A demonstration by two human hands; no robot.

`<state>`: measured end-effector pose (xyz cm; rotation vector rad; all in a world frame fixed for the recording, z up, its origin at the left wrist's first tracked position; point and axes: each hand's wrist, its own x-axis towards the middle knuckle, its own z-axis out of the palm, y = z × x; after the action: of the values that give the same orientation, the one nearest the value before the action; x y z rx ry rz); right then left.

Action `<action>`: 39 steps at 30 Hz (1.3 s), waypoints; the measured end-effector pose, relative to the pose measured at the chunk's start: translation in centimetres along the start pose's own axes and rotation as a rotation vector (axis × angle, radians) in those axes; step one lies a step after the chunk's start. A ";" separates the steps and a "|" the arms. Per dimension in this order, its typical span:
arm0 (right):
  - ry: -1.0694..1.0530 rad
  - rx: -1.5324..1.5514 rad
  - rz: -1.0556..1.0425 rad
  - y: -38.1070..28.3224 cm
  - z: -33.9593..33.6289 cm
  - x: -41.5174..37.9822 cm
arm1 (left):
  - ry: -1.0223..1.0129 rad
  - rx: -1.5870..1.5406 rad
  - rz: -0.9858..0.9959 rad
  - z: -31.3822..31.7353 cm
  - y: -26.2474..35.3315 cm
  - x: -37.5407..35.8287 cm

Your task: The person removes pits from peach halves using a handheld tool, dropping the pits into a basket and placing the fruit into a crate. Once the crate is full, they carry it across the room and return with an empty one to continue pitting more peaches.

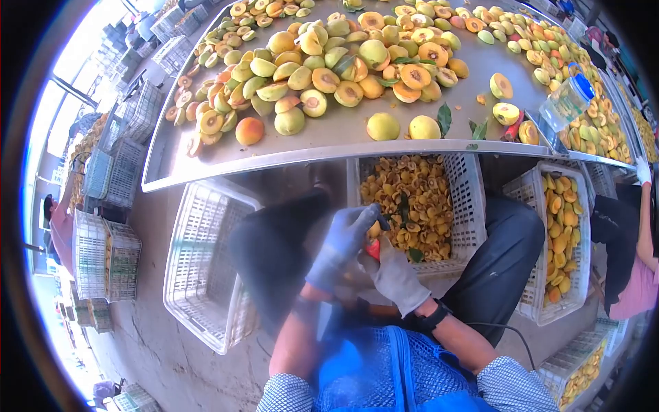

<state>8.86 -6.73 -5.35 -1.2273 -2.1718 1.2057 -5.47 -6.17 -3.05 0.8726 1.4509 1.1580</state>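
Fingers of the left hand [345, 237], in a blue-grey glove, curl around a small yellow-orange piece of fruit [374, 229] held up in front of the person's lap. The right hand [398, 275], in a pale grey glove with a black band [435, 314] at the wrist, is clenched around a small bright-red object [373, 248] just below the fruit; blur and the glove hide its full shape. The two hands are close together, over the near left edge of a white slatted plastic crate [468, 206] filled with brownish-yellow fruit scraps [412, 206].

The person sits with dark-trousered knees apart, wearing a bright blue mesh vest [391, 367] and checked sleeves. A second white plastic crate [206, 261] stands beside the left knee; a third, holding orange-yellow fruit halves [561, 233], stands beside the right.

Beyond the knees is a metal-topped table [302, 147] with a raised rim, bearing heaps of whole and halved green, yellow and orange fruit [329, 69]. Towards its right end stands a clear plastic jar with a blue lid [567, 104]. At the far right, another person's white-gloved hand [643, 170] touches the table's edge.
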 end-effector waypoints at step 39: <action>-0.046 0.265 0.440 8.4 -2.6 2.2 | 0.918 0.562 0.394 -15.6 3.3 -6.7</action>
<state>13.65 -1.51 -11.00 -1.6165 -1.7436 1.6457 -19.64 -14.81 1.87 1.0984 2.5159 1.5825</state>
